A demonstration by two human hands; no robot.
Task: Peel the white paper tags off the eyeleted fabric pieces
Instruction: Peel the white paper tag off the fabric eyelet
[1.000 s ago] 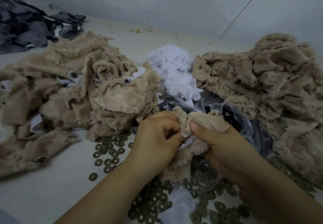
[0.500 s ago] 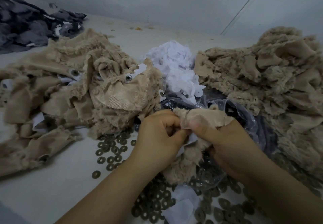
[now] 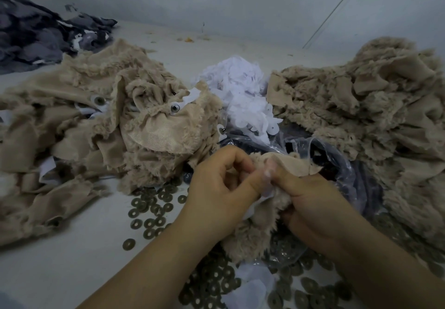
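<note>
left hand point(image 3: 224, 183) & right hand point(image 3: 310, 202) both pinched the fabric piece point(image 3: 284, 164) just below the paper pile point(image 3: 243, 94); white tag point(image 3: 267, 188) sat btwn thumbs. best to peel slowly, fabric held taut, w/o tearing.

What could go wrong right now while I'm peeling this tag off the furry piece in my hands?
The white paper tag is pinched tightly between the left hand and right hand; a hard pull may tear it and leave scraps on the fabric piece. That piece hangs over loose metal washers and a plastic bag, so its fur could snag or scatter them.
</note>
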